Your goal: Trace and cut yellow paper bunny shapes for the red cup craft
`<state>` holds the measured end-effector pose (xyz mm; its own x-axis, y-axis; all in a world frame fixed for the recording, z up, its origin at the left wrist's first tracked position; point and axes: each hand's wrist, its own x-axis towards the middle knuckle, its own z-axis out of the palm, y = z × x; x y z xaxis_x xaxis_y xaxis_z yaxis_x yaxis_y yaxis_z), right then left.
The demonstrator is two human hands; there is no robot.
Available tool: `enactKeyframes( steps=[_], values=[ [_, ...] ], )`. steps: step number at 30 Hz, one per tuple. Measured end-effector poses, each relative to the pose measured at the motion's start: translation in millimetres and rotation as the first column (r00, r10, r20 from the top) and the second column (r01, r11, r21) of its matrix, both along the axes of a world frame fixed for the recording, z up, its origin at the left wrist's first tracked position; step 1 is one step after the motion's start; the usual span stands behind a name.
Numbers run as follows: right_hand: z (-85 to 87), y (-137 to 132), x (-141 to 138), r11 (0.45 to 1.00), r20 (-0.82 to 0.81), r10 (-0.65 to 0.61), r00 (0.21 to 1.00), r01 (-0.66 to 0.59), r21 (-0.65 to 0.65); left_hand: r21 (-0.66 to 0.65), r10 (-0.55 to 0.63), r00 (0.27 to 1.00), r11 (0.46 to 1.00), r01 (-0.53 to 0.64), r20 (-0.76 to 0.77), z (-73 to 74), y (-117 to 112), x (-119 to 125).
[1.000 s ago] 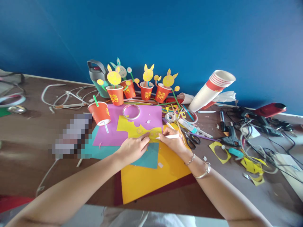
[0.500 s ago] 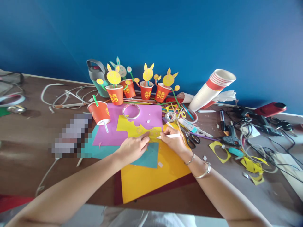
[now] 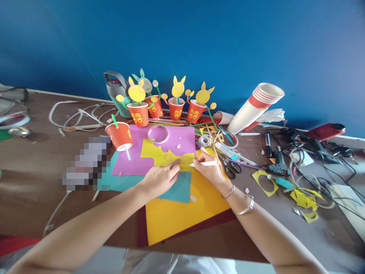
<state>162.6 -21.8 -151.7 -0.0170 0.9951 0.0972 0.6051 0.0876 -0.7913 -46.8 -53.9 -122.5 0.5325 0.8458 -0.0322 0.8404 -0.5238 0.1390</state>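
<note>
My left hand (image 3: 159, 179) lies with fingers pressed down on a yellow paper sheet (image 3: 159, 155) that carries drawn circles. My right hand (image 3: 210, 170) is closed on a white pen (image 3: 203, 164), its tip touching a drawn circle (image 3: 185, 160) on the yellow paper. Under the hands lie a teal sheet (image 3: 179, 188), a larger orange-yellow sheet (image 3: 176, 217) and a purple sheet (image 3: 134, 160). A tape ring (image 3: 157, 134) rests on the purple sheet.
Red paper cups with yellow bunny cut-outs (image 3: 176, 104) stand at the back beside a grey jug (image 3: 117, 89). A stack of cups (image 3: 256, 106) lies tipped at right. Scissors (image 3: 230, 167), a glue gun (image 3: 278, 163), cables (image 3: 316, 156) and yellow scraps (image 3: 303, 201) crowd the right side.
The pen tip has shifted very slightly along the drawn circle. Both hands stay in nearly the same place.
</note>
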Motion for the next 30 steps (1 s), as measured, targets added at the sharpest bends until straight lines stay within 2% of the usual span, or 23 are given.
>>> enactKeyframes(
  steps=[9,15,21,30],
  values=[
    [3.0,0.1,0.2,1.000,-0.050,0.017,0.999,-0.017,-0.011,-0.003,0.000,1.000,1.000,0.000,0.030,-1.0,-0.3,-0.8],
    [4.4,-1.4,0.5,0.998,-0.268,0.012,0.963,-0.028,-0.053,0.000,-0.003,0.999,1.000,0.003,0.043,-0.9,0.3,-1.2],
    [-0.2,-2.9,-2.7,1.000,-0.132,0.015,0.991,-0.015,0.000,-0.016,0.004,0.998,1.000,-0.004,0.060,-2.7,1.0,-1.2],
    [-2.2,-2.3,-2.2,0.998,-0.060,0.060,0.996,-0.059,0.020,-0.007,0.008,0.999,1.000,-0.008,0.039,-0.6,0.3,-0.4]
  ],
)
